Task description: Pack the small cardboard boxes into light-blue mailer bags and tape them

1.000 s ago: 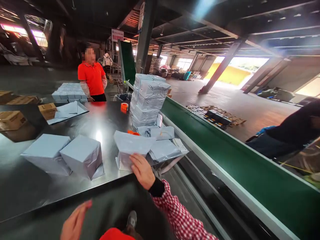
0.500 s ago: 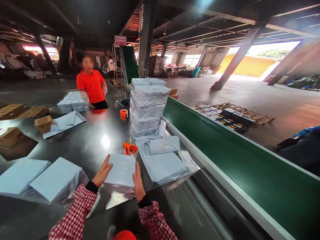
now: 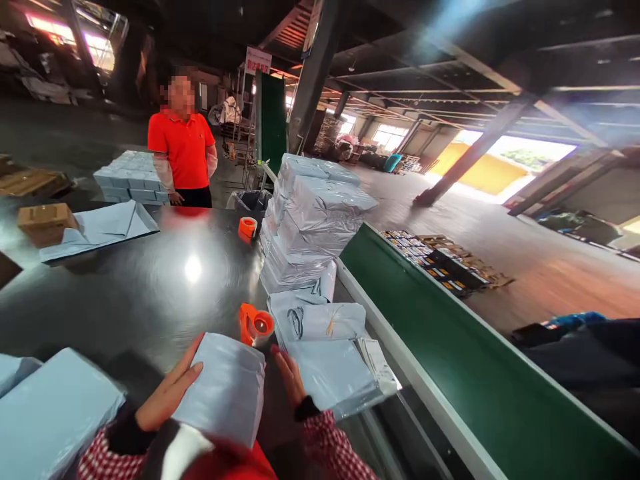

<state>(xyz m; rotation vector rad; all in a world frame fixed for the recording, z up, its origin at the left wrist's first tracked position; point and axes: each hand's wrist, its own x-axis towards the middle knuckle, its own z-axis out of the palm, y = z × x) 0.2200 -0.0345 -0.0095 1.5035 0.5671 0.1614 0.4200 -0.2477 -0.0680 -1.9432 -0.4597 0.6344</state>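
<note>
A grey plastic-wrapped parcel (image 3: 225, 390) sits at the near edge of the dark steel table (image 3: 150, 293). My left hand (image 3: 167, 393) presses flat against its left side. My right hand (image 3: 290, 377) is at its right side, fingers straight, and I cannot tell whether it touches the wrap. An orange tape dispenser (image 3: 254, 325) lies just behind the parcel. Flat grey mailer bags (image 3: 325, 347) lie to the right of my right hand.
A tall stack of wrapped parcels (image 3: 313, 223) stands behind the bags, an orange tape roll (image 3: 247, 229) beside it. More wrapped parcels (image 3: 50, 413) lie at left. A green conveyor (image 3: 450, 353) runs along the right. A person in an orange shirt (image 3: 183, 157) stands across the table.
My left hand came up onto the table and both hands closed in on the parcel's sides. The parcel has come nearer to me, and the view has tilted.
</note>
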